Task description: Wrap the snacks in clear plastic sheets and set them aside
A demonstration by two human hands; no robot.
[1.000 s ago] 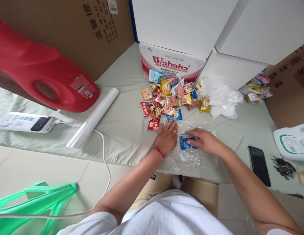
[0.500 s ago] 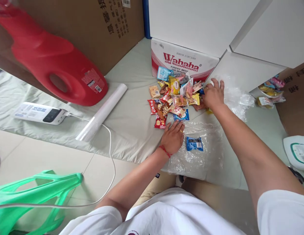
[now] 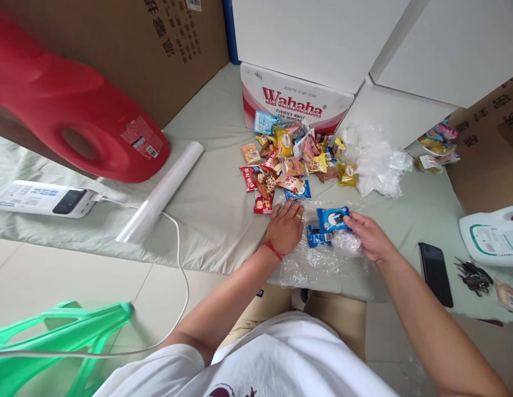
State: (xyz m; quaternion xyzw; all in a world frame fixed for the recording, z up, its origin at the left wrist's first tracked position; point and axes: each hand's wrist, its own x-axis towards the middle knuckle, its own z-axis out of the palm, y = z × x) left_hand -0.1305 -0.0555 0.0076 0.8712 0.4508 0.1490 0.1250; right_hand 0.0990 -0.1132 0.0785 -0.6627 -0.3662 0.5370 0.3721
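My right hand [image 3: 371, 236] pinches a blue snack packet [image 3: 333, 218] by its right end, just above the plastic sheet. Partly beneath it, another blue packet [image 3: 318, 237] lies on the clear plastic film [image 3: 309, 270]. Fingers outstretched, my left hand [image 3: 284, 229] rests flat at the film's left edge. Beyond its fingertips spreads a pile of wrapped snacks [image 3: 292, 165] in red, yellow, brown and blue wrappers. A crumpled bit of clear plastic [image 3: 347, 242] shows under my right hand.
A Wahaha carton [image 3: 293, 99] stands behind the pile, with bunched clear bags [image 3: 376, 160] to its right. Leftward are a film roll [image 3: 161, 193], a power bank [image 3: 45, 198] with cable and a red jug [image 3: 103, 116]. A phone [image 3: 435, 274] and keys [image 3: 473, 277] lie right.
My right hand has come back from the pile's right side to above the film, bringing a blue packet. My left hand stays on the film. The view has shifted slightly right.
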